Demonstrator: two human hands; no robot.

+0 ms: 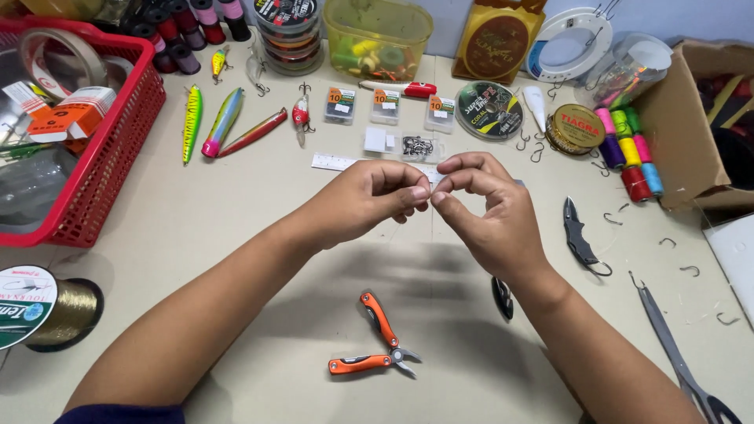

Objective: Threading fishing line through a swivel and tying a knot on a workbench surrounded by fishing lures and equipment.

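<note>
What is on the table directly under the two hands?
Under the left hand and right hand, a pale ruler pokes out leftward; its middle is covered. Nearer, only their shadow on the table. Whatever the fingertips pinch is too small to tell.

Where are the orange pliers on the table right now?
The orange pliers lie open on the table in the lower middle of the head view, below both hands, between the person's forearms, with a small black tool to their right.

Three small orange-labelled hook packets (pixel 385 106) behind, gold pouch (pixel 496 39) beyond
</note>
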